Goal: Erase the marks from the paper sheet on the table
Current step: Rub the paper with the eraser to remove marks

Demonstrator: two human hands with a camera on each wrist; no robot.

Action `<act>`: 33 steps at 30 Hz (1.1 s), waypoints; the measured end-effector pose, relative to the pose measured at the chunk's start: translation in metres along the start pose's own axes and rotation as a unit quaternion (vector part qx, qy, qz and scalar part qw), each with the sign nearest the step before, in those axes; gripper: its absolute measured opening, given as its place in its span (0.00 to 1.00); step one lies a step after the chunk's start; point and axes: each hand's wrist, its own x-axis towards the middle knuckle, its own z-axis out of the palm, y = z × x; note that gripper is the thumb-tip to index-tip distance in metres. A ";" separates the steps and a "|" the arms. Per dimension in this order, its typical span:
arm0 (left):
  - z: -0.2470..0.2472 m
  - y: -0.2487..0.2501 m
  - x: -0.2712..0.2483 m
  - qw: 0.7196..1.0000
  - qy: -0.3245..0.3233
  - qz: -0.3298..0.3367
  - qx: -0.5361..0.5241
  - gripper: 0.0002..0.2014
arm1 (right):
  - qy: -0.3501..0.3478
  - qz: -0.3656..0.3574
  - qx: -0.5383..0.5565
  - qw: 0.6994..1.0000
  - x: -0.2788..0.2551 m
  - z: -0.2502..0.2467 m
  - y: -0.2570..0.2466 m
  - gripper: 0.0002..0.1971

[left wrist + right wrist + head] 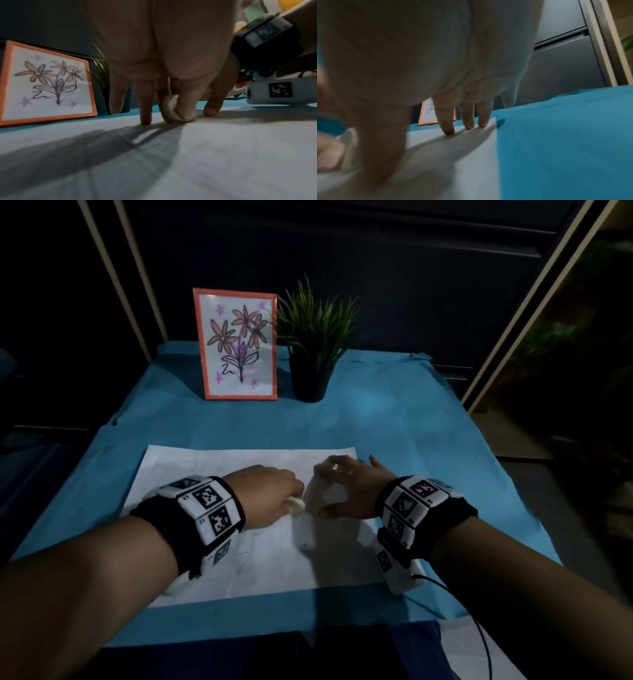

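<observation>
A white paper sheet (239, 559) with faint pencil marks lies flat on the blue-covered table (394, 419). My left hand (274, 494) pinches a small white eraser (296, 505) and holds it down on the sheet near its middle; the left wrist view shows the eraser (171, 109) gripped between thumb and fingers, touching the paper (223, 148). My right hand (346, 487) rests on the sheet's right part with spread fingers. In the right wrist view its fingertips (448, 129) press the paper (462, 155) near the far right corner.
An orange-framed flower drawing (239, 344) and a potted green plant (313, 344) stand at the back of the table. Dark cabinets rise behind. A black cable (479, 628) runs off my right wrist device at the near right.
</observation>
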 end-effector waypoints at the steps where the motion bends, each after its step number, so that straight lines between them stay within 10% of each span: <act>1: 0.001 0.001 0.001 1.000 0.008 -0.008 0.000 0.11 | -0.011 0.001 -0.003 1.000 -0.001 -0.002 0.000 0.44; 33: 0.002 0.006 -0.007 1.000 0.020 -0.007 0.022 0.13 | -0.030 -0.007 0.010 0.999 -0.003 0.002 0.006 0.49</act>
